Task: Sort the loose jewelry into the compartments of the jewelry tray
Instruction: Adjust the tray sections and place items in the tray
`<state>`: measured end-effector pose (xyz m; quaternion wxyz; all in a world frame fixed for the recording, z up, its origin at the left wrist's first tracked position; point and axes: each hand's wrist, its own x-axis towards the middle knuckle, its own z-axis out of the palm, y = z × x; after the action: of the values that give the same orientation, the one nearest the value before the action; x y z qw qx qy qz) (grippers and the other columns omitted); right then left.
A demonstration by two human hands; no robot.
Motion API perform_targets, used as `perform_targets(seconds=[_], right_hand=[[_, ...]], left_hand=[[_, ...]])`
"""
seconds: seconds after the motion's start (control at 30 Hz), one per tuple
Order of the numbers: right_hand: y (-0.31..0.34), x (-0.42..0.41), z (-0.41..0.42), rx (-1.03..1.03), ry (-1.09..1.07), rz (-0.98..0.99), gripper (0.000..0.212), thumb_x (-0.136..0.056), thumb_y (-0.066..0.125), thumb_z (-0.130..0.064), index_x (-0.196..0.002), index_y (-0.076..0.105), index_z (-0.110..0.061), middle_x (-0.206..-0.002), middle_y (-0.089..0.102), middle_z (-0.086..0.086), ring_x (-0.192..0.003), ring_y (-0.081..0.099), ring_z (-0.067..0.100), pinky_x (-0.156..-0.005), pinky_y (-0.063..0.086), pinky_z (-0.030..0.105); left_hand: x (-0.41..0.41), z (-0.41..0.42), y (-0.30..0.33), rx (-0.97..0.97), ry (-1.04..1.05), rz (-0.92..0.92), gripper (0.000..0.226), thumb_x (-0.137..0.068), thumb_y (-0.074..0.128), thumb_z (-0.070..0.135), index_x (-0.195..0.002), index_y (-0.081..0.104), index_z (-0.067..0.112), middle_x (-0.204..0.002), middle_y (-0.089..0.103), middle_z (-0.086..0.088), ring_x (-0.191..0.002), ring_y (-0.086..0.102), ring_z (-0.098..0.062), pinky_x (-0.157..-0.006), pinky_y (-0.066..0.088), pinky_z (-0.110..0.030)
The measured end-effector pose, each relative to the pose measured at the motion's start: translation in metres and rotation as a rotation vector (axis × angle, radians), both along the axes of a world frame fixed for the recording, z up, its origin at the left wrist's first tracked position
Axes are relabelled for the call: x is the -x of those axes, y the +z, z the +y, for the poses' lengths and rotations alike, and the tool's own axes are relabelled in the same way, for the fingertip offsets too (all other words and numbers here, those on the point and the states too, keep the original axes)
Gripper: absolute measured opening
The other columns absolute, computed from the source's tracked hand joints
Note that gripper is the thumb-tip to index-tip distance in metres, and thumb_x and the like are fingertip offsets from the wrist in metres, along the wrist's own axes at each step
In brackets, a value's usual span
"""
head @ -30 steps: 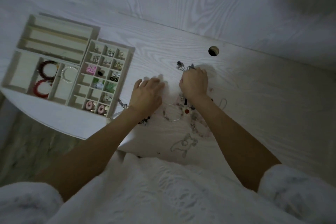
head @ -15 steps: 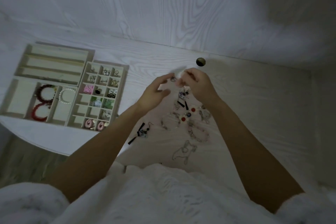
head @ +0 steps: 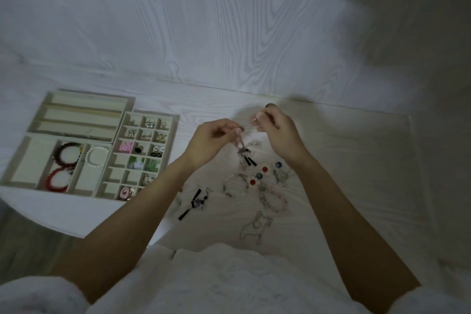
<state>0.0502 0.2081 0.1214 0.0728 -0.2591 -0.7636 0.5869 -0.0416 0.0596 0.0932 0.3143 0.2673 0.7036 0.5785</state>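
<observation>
1. Two hands meet just above the middle of the frame, raised over the white bench. Your left hand pinches a small dangling piece, grey with dark strips hanging below it. Your right hand has its fingers curled on something small and pale; what it is I cannot tell, nor whether the two pieces are joined.

2. Sorted so far, at the left of the frame: the jewelry tray holds a dark beaded bracelet above a red bracelet in one long compartment, and a pearl bracelet in the compartment beside it.

3. Its grid of small cells, on the tray's right side, is about half filled: metal earrings in the top rows, a pink piece, green pieces and round pink pieces at the bottom.

4. Several cells in the grid's left column look bare, as do the long slots at the tray's upper left and the wide compartment at its far left.

5. Still loose on the bench, below your hands: a black bow earring, a clear bangle, round studs with red and blue centres, a beaded bracelet and a thin chain nearest you.

6. By my judgement you are past halfway, with the bulkier pieces left.
</observation>
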Motion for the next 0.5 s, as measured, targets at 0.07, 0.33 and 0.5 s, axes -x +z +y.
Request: perform_targets(seconds=[0.07, 0.33, 0.5], right_hand=[[-0.002, -0.003, -0.006, 0.113, -0.050, 0.055, 0.017, -0.100, 0.040, -0.015, -0.091, 0.053, -0.010, -0.094, 0.066, 0.005, -0.095, 0.064, 0.019, -0.090, 0.051, 0.033], [0.003, -0.009, -0.006, 0.405, -0.253, 0.176, 0.013, -0.101, 0.039, -0.013, -0.096, 0.048, -0.005, -0.076, 0.063, 0.005, -0.065, 0.065, 0.013, -0.067, 0.055, 0.025], [-0.009, -0.014, -0.003, 0.420, -0.353, 0.139, 0.017, -0.100, 0.040, -0.014, -0.085, 0.047, -0.011, -0.067, 0.050, 0.000, -0.051, 0.046, 0.006, -0.055, 0.044, 0.020]], left_hand=[[-0.003, -0.006, 0.002, 0.017, -0.017, 0.011, 0.006, -0.089, 0.064, 0.014, -0.091, 0.070, 0.012, -0.071, 0.069, -0.003, -0.072, 0.065, -0.016, -0.079, 0.052, -0.026], [-0.010, -0.045, -0.013, 0.145, -0.027, 0.021, 0.005, -0.085, 0.069, 0.014, -0.084, 0.072, 0.018, -0.077, 0.071, 0.007, -0.076, 0.065, -0.007, -0.077, 0.050, -0.018], [-0.007, -0.073, -0.033, 0.298, -0.008, 0.068, 0.008, -0.087, 0.068, 0.023, -0.091, 0.073, 0.019, -0.089, 0.073, 0.005, -0.087, 0.067, -0.012, -0.084, 0.053, -0.030]])
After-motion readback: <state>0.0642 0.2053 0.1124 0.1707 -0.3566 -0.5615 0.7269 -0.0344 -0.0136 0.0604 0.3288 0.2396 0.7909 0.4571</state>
